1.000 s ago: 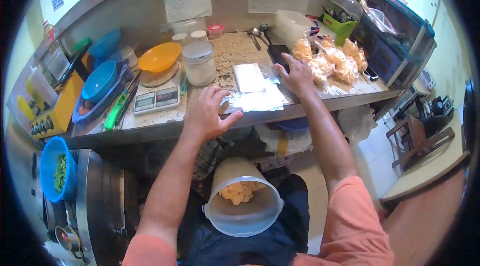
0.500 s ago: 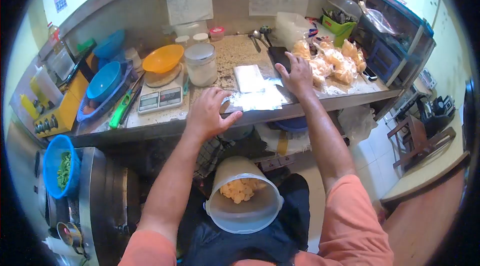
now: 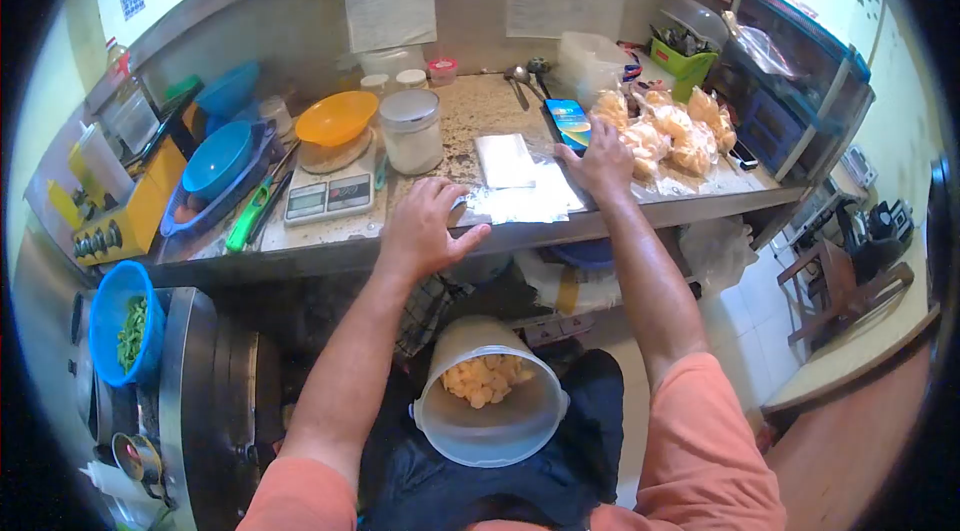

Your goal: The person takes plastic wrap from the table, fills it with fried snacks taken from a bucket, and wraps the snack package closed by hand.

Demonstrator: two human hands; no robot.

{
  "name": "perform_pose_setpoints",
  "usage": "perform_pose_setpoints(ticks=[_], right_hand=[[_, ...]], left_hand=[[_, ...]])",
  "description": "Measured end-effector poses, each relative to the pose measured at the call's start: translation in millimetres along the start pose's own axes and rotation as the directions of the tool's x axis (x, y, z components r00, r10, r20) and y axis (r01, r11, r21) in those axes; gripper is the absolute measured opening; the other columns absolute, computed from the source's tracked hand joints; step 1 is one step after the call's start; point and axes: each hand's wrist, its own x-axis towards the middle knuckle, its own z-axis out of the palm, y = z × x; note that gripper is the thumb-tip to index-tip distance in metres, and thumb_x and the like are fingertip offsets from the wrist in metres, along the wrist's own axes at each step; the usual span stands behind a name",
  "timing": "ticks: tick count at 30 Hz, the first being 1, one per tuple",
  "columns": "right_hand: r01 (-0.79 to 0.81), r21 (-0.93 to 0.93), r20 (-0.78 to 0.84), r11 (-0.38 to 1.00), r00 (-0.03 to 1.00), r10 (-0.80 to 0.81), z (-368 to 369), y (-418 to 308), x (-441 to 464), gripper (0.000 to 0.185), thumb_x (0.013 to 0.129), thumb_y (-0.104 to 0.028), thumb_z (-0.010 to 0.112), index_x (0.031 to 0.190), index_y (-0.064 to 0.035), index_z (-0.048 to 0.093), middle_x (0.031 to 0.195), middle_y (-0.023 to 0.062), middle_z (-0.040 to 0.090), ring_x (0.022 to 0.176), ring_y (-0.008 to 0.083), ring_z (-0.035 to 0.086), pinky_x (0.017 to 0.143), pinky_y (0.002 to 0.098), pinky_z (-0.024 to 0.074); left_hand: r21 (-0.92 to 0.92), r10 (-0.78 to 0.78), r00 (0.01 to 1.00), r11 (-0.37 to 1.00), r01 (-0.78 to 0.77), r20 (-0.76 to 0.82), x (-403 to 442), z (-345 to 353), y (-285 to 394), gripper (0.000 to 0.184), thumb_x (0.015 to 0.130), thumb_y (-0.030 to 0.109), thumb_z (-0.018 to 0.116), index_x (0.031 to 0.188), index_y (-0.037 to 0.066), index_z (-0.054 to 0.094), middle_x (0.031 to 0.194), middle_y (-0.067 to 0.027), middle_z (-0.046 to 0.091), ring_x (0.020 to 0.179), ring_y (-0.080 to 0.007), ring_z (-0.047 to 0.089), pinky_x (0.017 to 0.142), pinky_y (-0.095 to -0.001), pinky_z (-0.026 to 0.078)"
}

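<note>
My left hand (image 3: pixel 428 223) rests at the counter's front edge, thumb spread from the fingers and nothing held. Just right of it lie a stack of clear plastic bags (image 3: pixel 505 163) and some loose plastic sheets (image 3: pixel 525 201). My right hand (image 3: pixel 604 166) is open beside the lower end of a smartphone (image 3: pixel 570 125), its fingers at the phone's right side. The phone lies flat with its screen lit. Between my legs a tilted translucent bucket (image 3: pixel 490 441) holds orange-yellow chips (image 3: pixel 482 379).
Filled bags of chips (image 3: pixel 690 143) sit right of the phone. Leftward stand a lidded jar (image 3: pixel 411 136), a digital scale (image 3: pixel 330 199) under an orange bowl (image 3: pixel 337 118), and a green-handled tool (image 3: pixel 248 216). A blue basin (image 3: pixel 125 321) with greens is at lower left.
The phone's screen, dark before, is now lit. My right hand has shifted slightly at the phone; my left hand stays by the counter edge. The view has tilted a little.
</note>
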Motion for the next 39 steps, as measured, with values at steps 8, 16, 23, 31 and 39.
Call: perform_pose_setpoints(ticks=[8,16,23,31,39], right_hand=[[0.053,-0.01,0.014,0.999,0.999,-0.053,-3.1,-0.5,0.5,0.079,0.075,-0.054,0.067,0.137,-0.0129,0.042,0.121,0.0147,0.052,0.11,0.0319,0.057,0.093,0.0497,0.0413],[0.357,0.294,-0.41,0.886,0.885,-0.221,-18.7,4.8,-28.0,0.053,0.079,-0.032,0.072,0.125,-0.0098,0.056,0.118,0.0146,0.057,0.108,0.0295,0.056,0.092,0.0417,0.0436],[0.094,0.791,0.014,0.604,0.985,-0.172,-80.4,-17.8,-286.2,0.014,0.082,-0.009,0.07,0.094,-0.004,0.065,0.083,0.0094,0.065,0.068,0.019,0.062,0.064,0.029,0.051],[-0.059,0.388,0.787,0.92,0.541,-0.297,20.0,-51.7,-358.4,0.017,0.08,-0.012,0.065,0.094,-0.0025,0.068,0.09,0.0197,0.067,0.086,0.035,0.066,0.076,0.0441,0.052],[-0.165,0.263,0.833,0.951,0.535,-0.138,159.7,-72.8,-375.8,0.028,0.083,-0.009,0.054,0.107,0.0019,0.064,0.111,0.0248,0.063,0.099,0.0368,0.063,0.085,0.0446,0.0511]], left_hand=[[0.007,-0.02,1.0,1.0,0.02,-0.002,-1.5,-0.7,2.4,0.052,0.075,0.044,0.072,0.108,0.006,0.061,0.109,-0.014,0.059,0.106,-0.0318,0.055,0.093,-0.0414,0.045],[-0.408,-0.12,0.987,0.911,0.066,-0.108,-28.0,-14.8,7.4,0.041,0.077,0.031,0.075,0.107,0.006,0.061,0.107,-0.0126,0.06,0.1,-0.0295,0.059,0.085,-0.0379,0.049],[-0.5,-0.344,0.927,0.782,0.372,0.151,-233.3,-17.6,48.9,0.036,0.082,0.023,0.07,0.111,0.004,0.06,0.113,-0.0144,0.059,0.103,-0.027,0.058,0.089,-0.0364,0.046],[-0.357,-0.595,0.758,0.67,0.651,0.266,-359.6,12.4,47.6,0.029,0.089,0.024,0.063,0.107,0.001,0.061,0.103,-0.0137,0.062,0.097,-0.0261,0.06,0.087,-0.035,0.047],[-0.388,-0.647,0.693,0.578,0.718,0.319,-351.0,31.0,32.8,0.036,0.088,0.036,0.062,0.103,0.003,0.063,0.092,-0.0119,0.064,0.086,-0.0266,0.062,0.078,-0.0365,0.048]])
